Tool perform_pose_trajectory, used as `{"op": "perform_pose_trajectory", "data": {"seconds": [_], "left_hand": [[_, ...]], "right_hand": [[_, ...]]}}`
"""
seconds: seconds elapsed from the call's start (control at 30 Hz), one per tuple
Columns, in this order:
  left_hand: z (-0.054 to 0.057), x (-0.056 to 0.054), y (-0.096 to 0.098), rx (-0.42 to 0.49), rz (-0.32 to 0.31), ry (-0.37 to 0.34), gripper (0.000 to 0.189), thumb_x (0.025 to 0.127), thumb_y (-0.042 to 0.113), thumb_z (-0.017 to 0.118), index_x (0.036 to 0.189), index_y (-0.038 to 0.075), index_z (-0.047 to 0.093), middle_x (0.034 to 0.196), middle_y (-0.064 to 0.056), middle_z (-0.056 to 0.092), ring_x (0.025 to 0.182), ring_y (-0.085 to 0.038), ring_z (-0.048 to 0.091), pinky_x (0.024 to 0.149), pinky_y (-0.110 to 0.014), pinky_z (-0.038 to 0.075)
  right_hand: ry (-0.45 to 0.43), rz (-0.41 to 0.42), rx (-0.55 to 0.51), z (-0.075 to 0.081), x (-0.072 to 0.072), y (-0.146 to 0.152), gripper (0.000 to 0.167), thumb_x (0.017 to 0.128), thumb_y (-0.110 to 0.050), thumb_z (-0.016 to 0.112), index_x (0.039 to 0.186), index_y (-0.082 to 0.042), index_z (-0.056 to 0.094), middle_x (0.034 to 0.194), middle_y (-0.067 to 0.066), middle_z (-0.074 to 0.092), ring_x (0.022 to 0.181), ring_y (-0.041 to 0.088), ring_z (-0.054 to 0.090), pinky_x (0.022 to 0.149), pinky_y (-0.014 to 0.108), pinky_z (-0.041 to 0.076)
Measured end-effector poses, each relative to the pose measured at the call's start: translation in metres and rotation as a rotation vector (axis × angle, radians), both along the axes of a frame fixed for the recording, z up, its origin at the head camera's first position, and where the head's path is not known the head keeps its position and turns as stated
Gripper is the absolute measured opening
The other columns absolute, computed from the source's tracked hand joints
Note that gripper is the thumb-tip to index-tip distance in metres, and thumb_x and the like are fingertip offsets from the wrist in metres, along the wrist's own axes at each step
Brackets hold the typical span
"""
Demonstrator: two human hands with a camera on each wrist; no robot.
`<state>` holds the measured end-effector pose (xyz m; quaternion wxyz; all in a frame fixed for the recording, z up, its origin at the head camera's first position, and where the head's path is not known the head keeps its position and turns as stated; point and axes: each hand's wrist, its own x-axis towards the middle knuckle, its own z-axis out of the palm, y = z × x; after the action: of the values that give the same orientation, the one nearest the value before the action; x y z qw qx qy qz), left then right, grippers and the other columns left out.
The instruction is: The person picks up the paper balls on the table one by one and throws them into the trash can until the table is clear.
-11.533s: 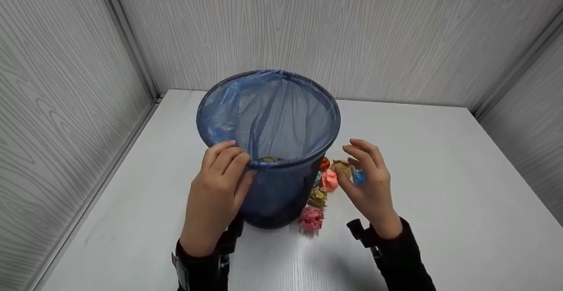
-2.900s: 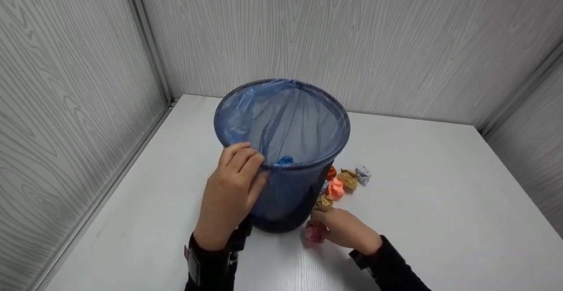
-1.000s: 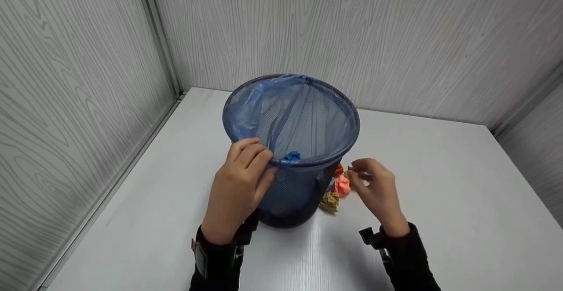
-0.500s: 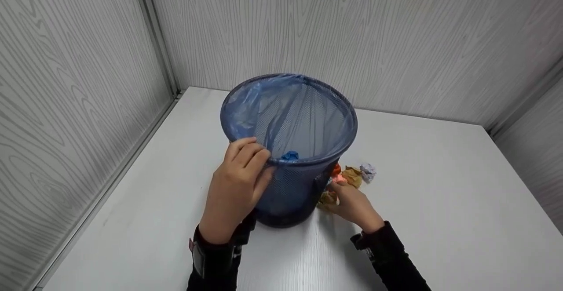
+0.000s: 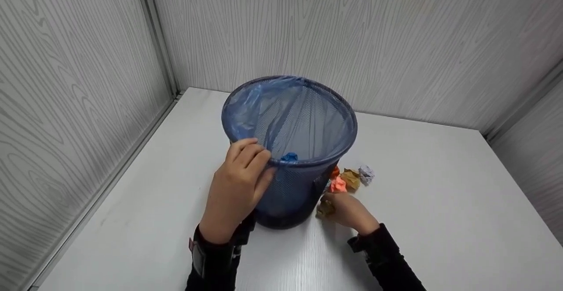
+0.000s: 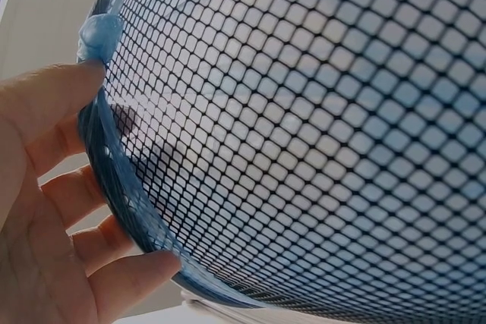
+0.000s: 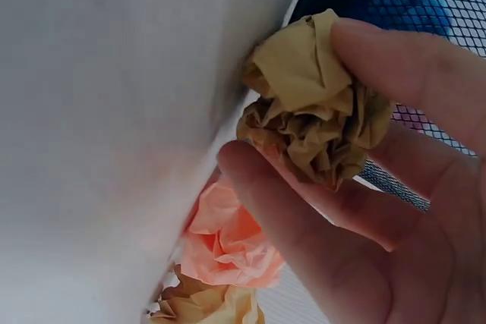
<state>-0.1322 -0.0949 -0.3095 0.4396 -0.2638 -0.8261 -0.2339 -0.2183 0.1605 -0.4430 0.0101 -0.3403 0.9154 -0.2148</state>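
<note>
My left hand grips the near-left rim of a dark mesh wastebasket lined with a blue plastic bag. In the left wrist view the thumb lies outside, by a bunched knot of the bag, with fingers around the rim. My right hand is low beside the basket's base and pinches a crumpled tan paper ball between thumb and fingers. A blue paper ball shows inside the basket.
Right of the basket sit a coral paper ball, an orange one, another tan one and a whitish one. Pale wood-grain panels enclose the white table at the back and sides.
The blue paper ball went from the table into the basket, and the pink one left the table. My right hand moved from beside the basket down to the tan ball. The left hand stayed.
</note>
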Motion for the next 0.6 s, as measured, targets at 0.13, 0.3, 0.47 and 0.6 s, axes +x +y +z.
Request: {"op": "perform_pose_trajectory", "data": {"seconds": [0.13, 0.3, 0.47, 0.6], "left_hand": [[0.002, 0.0, 0.0, -0.002, 0.005, -0.001, 0.016, 0.078, 0.011, 0.066, 0.089, 0.002, 0.059, 0.093, -0.009, 0.055, 0.106, -0.027, 0.046, 0.08, -0.032, 0.048], [0.001, 0.002, 0.001, -0.005, 0.002, -0.006, 0.016, 0.077, 0.011, 0.067, 0.089, 0.003, 0.059, 0.093, -0.009, 0.055, 0.105, -0.027, 0.046, 0.079, -0.031, 0.048], [0.002, 0.003, 0.0, -0.006, 0.004, -0.019, 0.016, 0.078, 0.011, 0.066, 0.09, 0.003, 0.059, 0.093, -0.009, 0.055, 0.106, -0.027, 0.046, 0.08, -0.031, 0.047], [0.001, 0.002, 0.0, -0.007, 0.008, -0.024, 0.014, 0.079, 0.01, 0.065, 0.09, 0.004, 0.06, 0.093, -0.008, 0.055, 0.106, -0.026, 0.046, 0.081, -0.031, 0.047]], "right_hand": [[0.041, 0.034, -0.033, 0.012, 0.002, 0.003, 0.017, 0.068, 0.001, 0.067, 0.075, -0.007, 0.053, 0.062, -0.006, 0.043, 0.057, 0.009, 0.04, 0.05, 0.023, 0.034], [0.087, -0.068, -0.055, 0.034, 0.009, 0.017, 0.021, 0.071, -0.005, 0.07, 0.089, -0.007, 0.059, 0.072, -0.004, 0.053, 0.064, 0.012, 0.051, 0.056, 0.027, 0.043], [0.113, -0.182, -0.206, 0.059, 0.015, 0.035, 0.031, 0.073, -0.004, 0.07, 0.102, -0.002, 0.06, 0.086, 0.005, 0.058, 0.073, 0.016, 0.054, 0.063, 0.031, 0.05], [0.166, -0.238, -0.339, 0.076, 0.022, 0.048, 0.038, 0.071, 0.0, 0.071, 0.107, 0.0, 0.058, 0.096, 0.011, 0.058, 0.082, 0.019, 0.057, 0.065, 0.036, 0.053]]}}
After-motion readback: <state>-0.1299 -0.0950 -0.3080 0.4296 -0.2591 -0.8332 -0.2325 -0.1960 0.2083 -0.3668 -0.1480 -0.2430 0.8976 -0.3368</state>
